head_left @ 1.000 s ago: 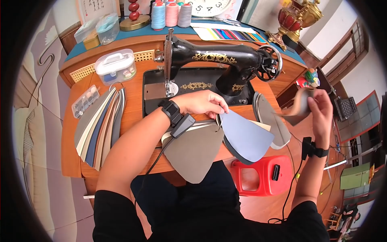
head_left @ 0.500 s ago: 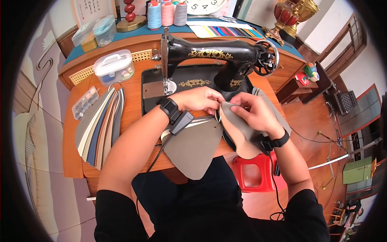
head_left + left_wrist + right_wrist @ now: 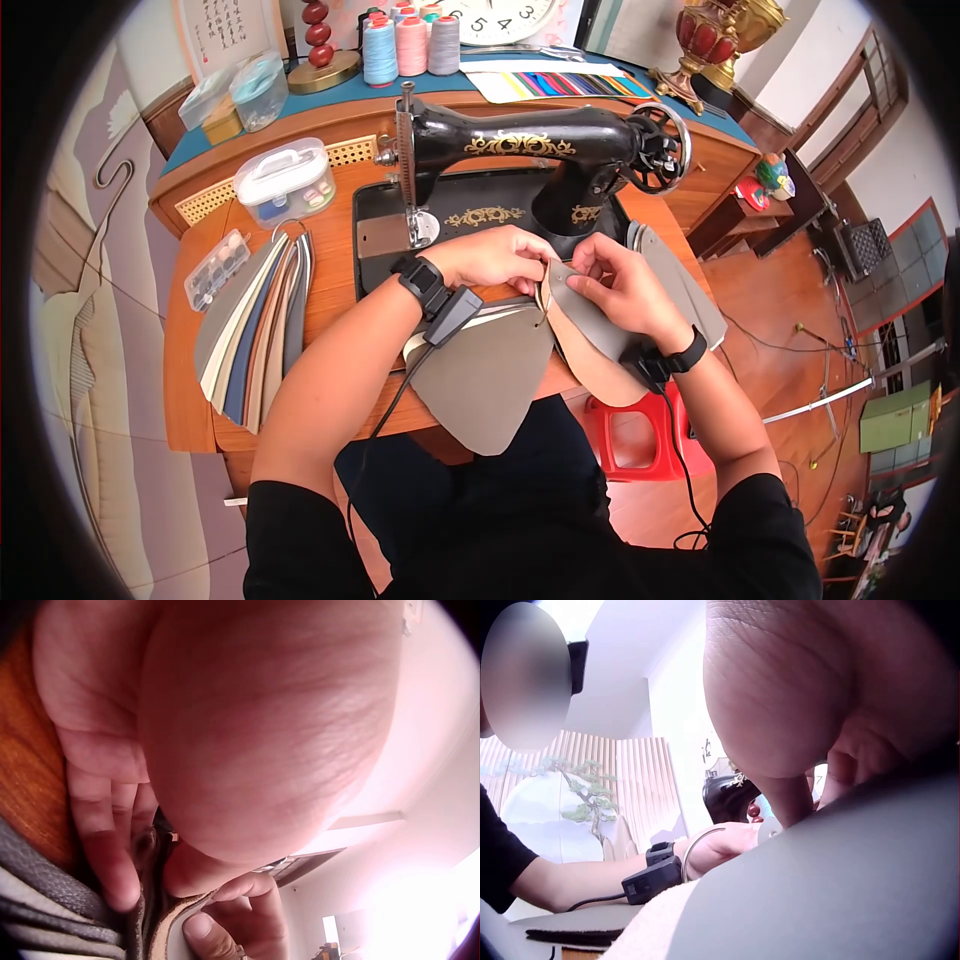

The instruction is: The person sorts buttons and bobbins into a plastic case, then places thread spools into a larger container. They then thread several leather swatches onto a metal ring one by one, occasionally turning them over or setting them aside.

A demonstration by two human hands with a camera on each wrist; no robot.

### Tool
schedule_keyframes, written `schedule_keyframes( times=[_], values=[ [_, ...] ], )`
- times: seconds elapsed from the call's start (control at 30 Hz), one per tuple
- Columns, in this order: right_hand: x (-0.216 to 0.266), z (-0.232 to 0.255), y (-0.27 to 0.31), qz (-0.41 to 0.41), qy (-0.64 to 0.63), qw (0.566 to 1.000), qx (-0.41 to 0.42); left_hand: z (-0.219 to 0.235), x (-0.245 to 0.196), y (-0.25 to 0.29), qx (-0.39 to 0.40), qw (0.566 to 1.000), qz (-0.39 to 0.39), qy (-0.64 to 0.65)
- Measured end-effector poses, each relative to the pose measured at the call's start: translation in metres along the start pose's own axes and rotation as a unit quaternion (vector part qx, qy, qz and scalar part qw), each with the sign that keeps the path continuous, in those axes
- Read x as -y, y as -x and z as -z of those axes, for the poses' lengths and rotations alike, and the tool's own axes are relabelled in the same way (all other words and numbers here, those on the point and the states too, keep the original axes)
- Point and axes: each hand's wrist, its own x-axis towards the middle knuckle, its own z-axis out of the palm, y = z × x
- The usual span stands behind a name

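Note:
My left hand [image 3: 495,255] pinches the narrow top ends of a stack of leather swatches by a metal ring [image 3: 697,847]. A grey-brown swatch [image 3: 485,375] fans out below it over the table's front edge. My right hand [image 3: 628,290] pinches a grey swatch [image 3: 817,892] near its punched end, thumb on top. Beneath that swatch shows a tan surface [image 3: 598,372]. In the left wrist view, the right fingertips [image 3: 206,930] meet the swatch close beside my left thumb. More grey swatches [image 3: 680,280] lie behind my right hand.
A black sewing machine [image 3: 520,135] stands just behind my hands. To the left lie another ring of swatches [image 3: 262,330], a button case [image 3: 217,270] and a lidded plastic box [image 3: 288,180]. Thread spools [image 3: 410,48] stand on the back shelf. A red stool [image 3: 630,440] is below the table edge.
My right hand has come in from the far right with its grey swatch and now holds it against the stack at my left hand, covering the blue swatch. The left hand stays in place.

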Motion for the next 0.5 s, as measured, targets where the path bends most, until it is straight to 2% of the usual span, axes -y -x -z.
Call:
schedule_keyframes(
  times=[0.07, 0.13, 0.23, 0.5],
  values=[
    [0.009, 0.001, 0.001, 0.012, 0.044, 0.999, 0.001, 0.0, 0.001, 0.0, 0.0, 1.0, -0.002, -0.002],
    [0.016, 0.0, 0.001, 0.094, 0.106, 0.99, -0.026, 0.0, 0.002, -0.001, -0.001, 1.0, -0.005, -0.003],
    [0.022, -0.001, 0.001, 0.136, 0.118, 0.984, -0.01, 0.002, 0.004, -0.002, -0.005, 1.0, -0.006, -0.001],
    [0.026, 0.002, 0.0, 0.085, 0.14, 0.986, 0.024, 0.0, 0.0, 0.001, -0.007, 1.0, -0.006, -0.022]
  ],
)
